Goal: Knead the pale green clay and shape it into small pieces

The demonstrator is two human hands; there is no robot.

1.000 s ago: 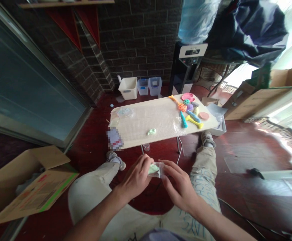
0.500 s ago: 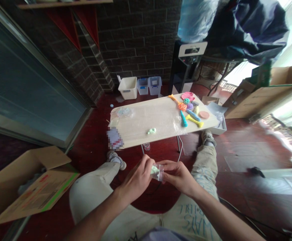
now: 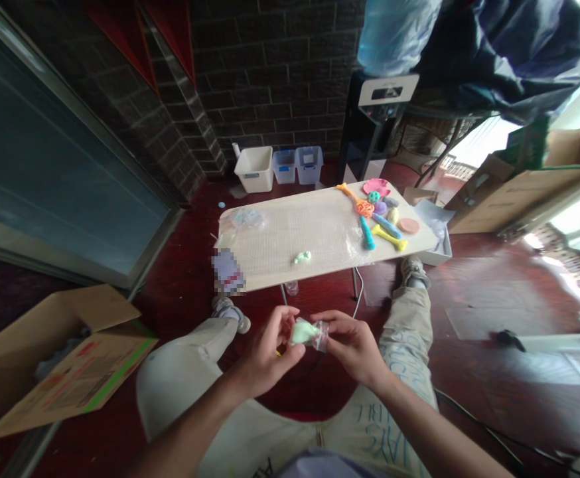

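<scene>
My left hand [image 3: 269,348] and my right hand [image 3: 350,342] meet over my lap, both pinched on a small clear plastic bag [image 3: 321,335]. A lump of pale green clay [image 3: 302,330] sticks out of the bag toward my left fingers. In front of me stands a low white table [image 3: 270,269] covered with clear film. A small piece of green clay [image 3: 301,257] lies near its front edge. Colourful clay tools and clay shapes [image 3: 379,219] are heaped at its right end.
An open cardboard box [image 3: 56,365] sits on the floor at my left. White and clear plastic bins [image 3: 275,169] stand against the brick wall behind the table. More cardboard boxes [image 3: 519,192] and a white tray [image 3: 442,242] are at the right. My legs stretch under the table.
Both hands have risen slightly and more of the green clay now shows outside the bag, between my left fingers. The view has tilted down a little.
</scene>
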